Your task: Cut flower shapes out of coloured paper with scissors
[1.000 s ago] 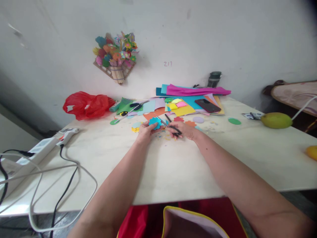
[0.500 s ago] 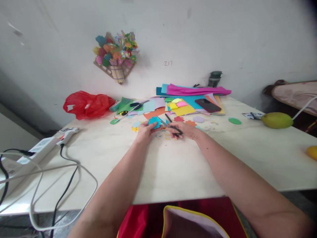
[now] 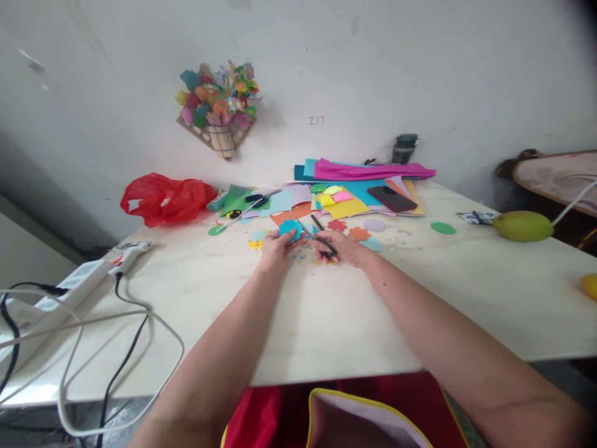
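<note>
My left hand (image 3: 275, 249) pinches a blue scalloped paper flower (image 3: 290, 230) above the white table. Black-handled scissors (image 3: 329, 247) are in my right hand (image 3: 342, 246), their blades pointing left at the flower's right edge. Small paper scraps (image 3: 305, 254) lie beneath both hands. Just beyond my right hand are a red paper flower (image 3: 337, 224) and an orange one (image 3: 359, 233). Yellow and light blue cut pieces (image 3: 256, 239) rest left of my left hand.
Coloured sheets with a phone (image 3: 392, 198) on them lie at the back. A red plastic bag (image 3: 168, 199) and second scissors (image 3: 261, 198) are back left. Cables and a power strip (image 3: 77, 280) occupy the left; a green-yellow fruit (image 3: 522, 226) sits right.
My right hand and the scissors have shifted slightly left, closer to the blue flower. My left hand has barely moved and still holds the flower.
</note>
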`<state>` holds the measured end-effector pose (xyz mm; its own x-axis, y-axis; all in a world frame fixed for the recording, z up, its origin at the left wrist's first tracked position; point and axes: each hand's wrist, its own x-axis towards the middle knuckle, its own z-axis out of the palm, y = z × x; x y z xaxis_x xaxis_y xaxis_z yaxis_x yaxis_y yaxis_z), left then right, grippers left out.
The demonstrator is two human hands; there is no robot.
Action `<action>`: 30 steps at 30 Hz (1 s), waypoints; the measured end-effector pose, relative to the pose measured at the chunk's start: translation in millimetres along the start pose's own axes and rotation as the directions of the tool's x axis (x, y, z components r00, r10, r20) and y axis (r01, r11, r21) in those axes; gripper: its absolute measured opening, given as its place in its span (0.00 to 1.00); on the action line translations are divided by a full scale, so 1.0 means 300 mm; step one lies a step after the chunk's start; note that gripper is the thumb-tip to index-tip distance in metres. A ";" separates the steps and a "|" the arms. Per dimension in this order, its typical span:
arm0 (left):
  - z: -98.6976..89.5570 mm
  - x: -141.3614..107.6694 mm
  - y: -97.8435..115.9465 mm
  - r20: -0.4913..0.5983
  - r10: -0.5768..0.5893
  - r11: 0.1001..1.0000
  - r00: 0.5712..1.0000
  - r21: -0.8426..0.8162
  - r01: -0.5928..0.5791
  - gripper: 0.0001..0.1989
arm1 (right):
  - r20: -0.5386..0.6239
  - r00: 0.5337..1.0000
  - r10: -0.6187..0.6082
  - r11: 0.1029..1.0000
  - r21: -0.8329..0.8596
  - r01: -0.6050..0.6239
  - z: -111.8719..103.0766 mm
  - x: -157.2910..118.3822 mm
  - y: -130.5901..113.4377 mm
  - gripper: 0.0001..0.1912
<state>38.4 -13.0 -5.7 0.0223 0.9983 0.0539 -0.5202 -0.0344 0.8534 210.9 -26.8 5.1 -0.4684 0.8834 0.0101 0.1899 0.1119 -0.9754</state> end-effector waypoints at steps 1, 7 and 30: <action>0.003 -0.001 -0.001 -0.009 -0.003 1.000 1.000 -0.004 0.003 0.12 | -0.005 1.000 0.001 1.000 0.005 -0.001 0.002 -0.001 -0.002 0.16; 0.013 -0.003 -0.005 -0.051 -0.011 1.000 0.999 -0.016 0.010 0.10 | -0.076 0.997 0.026 1.000 0.006 -0.025 0.021 -0.007 -0.022 0.17; 0.025 -0.002 -0.026 -0.102 0.006 0.997 0.995 -0.071 -0.013 0.07 | -0.109 0.994 0.009 0.994 0.109 0.003 0.052 0.005 -0.025 0.12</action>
<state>48.8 -13.7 -8.6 -0.0678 0.9977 0.0060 -0.5798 -0.0443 0.8136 195.3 -33.6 9.1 -0.3696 0.9288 0.0249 0.0932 0.0638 -0.9936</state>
